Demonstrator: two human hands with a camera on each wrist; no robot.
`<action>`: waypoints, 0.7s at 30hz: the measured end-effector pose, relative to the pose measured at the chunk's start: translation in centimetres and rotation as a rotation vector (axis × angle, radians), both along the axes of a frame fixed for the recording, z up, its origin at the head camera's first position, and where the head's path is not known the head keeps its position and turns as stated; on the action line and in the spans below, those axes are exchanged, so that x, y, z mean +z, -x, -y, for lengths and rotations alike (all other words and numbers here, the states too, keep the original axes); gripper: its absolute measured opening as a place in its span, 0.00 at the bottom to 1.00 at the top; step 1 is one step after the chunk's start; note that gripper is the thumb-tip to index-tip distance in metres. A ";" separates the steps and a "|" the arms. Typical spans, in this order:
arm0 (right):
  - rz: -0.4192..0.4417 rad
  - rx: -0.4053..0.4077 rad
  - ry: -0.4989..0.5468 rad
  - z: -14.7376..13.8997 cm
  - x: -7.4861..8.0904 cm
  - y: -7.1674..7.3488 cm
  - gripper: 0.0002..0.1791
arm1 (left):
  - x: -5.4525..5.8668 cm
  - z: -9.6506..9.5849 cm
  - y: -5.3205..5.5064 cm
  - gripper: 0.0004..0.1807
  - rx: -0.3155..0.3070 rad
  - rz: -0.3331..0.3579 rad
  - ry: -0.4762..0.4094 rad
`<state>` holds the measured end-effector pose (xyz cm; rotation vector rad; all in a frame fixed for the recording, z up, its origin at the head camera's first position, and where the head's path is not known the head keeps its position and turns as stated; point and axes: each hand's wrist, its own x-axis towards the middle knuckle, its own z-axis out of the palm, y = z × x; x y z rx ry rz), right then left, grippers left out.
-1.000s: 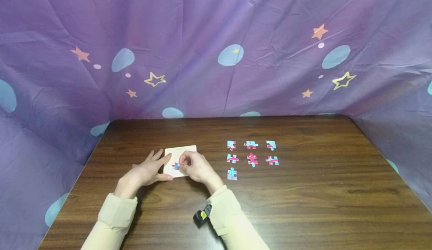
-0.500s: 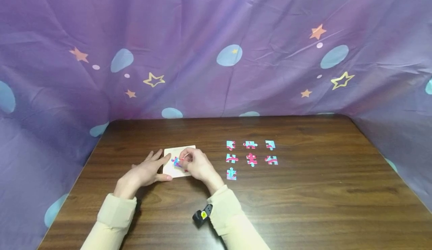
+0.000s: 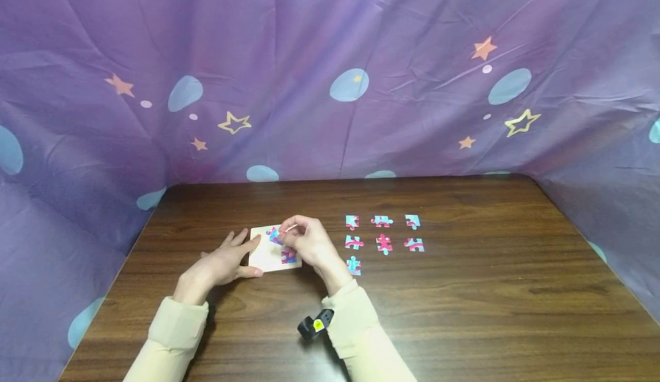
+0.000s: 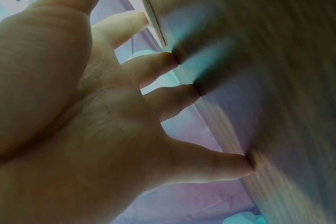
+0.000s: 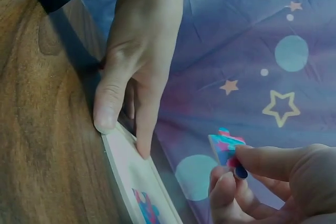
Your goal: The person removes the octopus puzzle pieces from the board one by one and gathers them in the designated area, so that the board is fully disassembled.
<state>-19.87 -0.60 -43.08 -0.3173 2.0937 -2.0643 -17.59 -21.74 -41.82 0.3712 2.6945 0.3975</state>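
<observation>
A shallow white puzzle tray [image 3: 264, 260] lies on the table at left of centre. My left hand [image 3: 223, 264] rests at its left side, with the thumb and index finger touching the tray and the other fingers spread on the tabletop. Over the tray's upper part, my right hand [image 3: 313, 245] pinches a blue, pink and purple jigsaw piece [image 3: 273, 235] between thumb and fingers. The right wrist view shows this held piece [image 5: 224, 144] tilted and raised above the tray. Another jigsaw piece [image 3: 289, 256] sits in the tray's near right corner.
Right of the tray, several blue and pink jigsaw pieces [image 3: 384, 243] lie spaced out in rows on the brown wooden table [image 3: 464, 302]. A purple curtain [image 3: 309, 55] with stars and ovals hangs behind the table and along its sides.
My right hand has moved away from me over the tray with its jigsaw piece, uncovering the piece in the near right corner. The left hand has stayed in place.
</observation>
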 end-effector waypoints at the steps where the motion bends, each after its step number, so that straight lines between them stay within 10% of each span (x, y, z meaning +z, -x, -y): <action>1: 0.006 0.005 0.014 -0.1 0.1 0.0 0.05 | 0.0 0.0 0.0 0.46 0.000 0.002 0.000; 21: -0.003 0.053 0.095 -3.5 1.8 -0.8 0.08 | 0.1 0.0 0.0 0.48 0.012 0.024 0.008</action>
